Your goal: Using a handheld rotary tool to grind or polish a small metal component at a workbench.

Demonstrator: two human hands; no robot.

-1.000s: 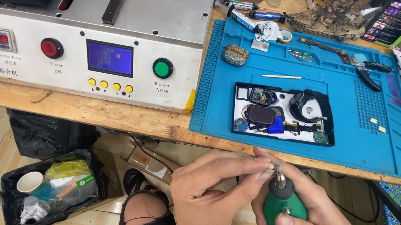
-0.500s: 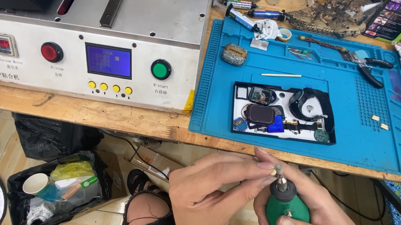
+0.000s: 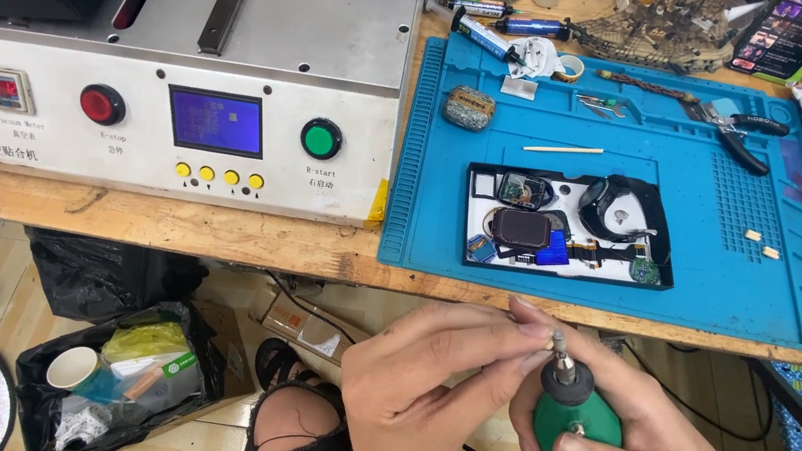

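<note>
Right hand: the right hand (image 3: 605, 424) was wrapped closed around the green rotary tool (image 3: 574, 415), thumb lying across the lower body.
Tool axis: the long axis of the green rotary tool ran nearly upright in the head view, with the metal bit (image 3: 557, 344) at the top end, pointing toward the bench edge.
Left hand: the left hand (image 3: 430, 393) was pinched shut, thumb and forefinger meeting at a small pale part (image 3: 542, 338); the part was too small to identify.
Key relation: the small pale part lay just left of the metal bit, touching or nearly touching it; actual contact could not be told. The left hand approached from the left, across the tool's axis.
Position: both hands were held below and in front of the wooden bench (image 3: 169, 222), above the lap.
Nearer hand: the left fingertips sat closest to the bit tip.
Surroundings: a blue work mat (image 3: 706, 251) lay beyond the hands, carrying a black tray (image 3: 655, 202) of disassembled smartwatch components.
Other equipment: a grey machine (image 3: 318, 23) with coloured buttons stood at left.
</note>
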